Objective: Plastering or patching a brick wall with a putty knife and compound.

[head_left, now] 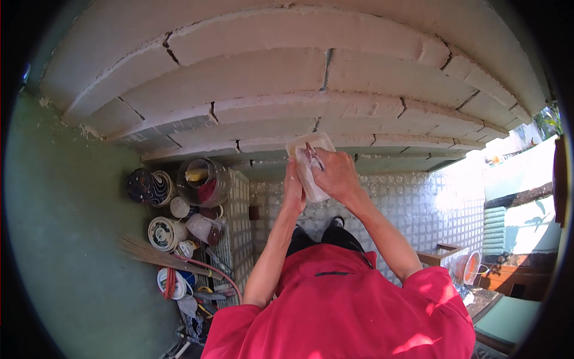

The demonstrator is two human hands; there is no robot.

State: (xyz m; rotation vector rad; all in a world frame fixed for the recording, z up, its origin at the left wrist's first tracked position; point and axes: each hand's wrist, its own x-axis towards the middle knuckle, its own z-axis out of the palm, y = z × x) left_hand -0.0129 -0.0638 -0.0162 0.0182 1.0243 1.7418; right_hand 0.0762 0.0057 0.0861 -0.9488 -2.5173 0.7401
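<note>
My left hand (294, 185) grips the side of a pale rectangular plastic container (318, 191) held at chest height, with white paste in it. My right hand (338, 173) reaches into the container, its fingers bent and smeared with white; what it holds, if anything, is too small to make out. Both hands are in front of a cream stepped block surface (269, 107) with cracked joints.
At the left, buckets (164, 234), a transparent tub (217, 176), a straw broom (140, 248) and hoses crowd beside a green wall (72, 239). Below me is a small-tiled floor (394, 209). At the right are a wooden frame (445, 247) and a bucket (466, 269).
</note>
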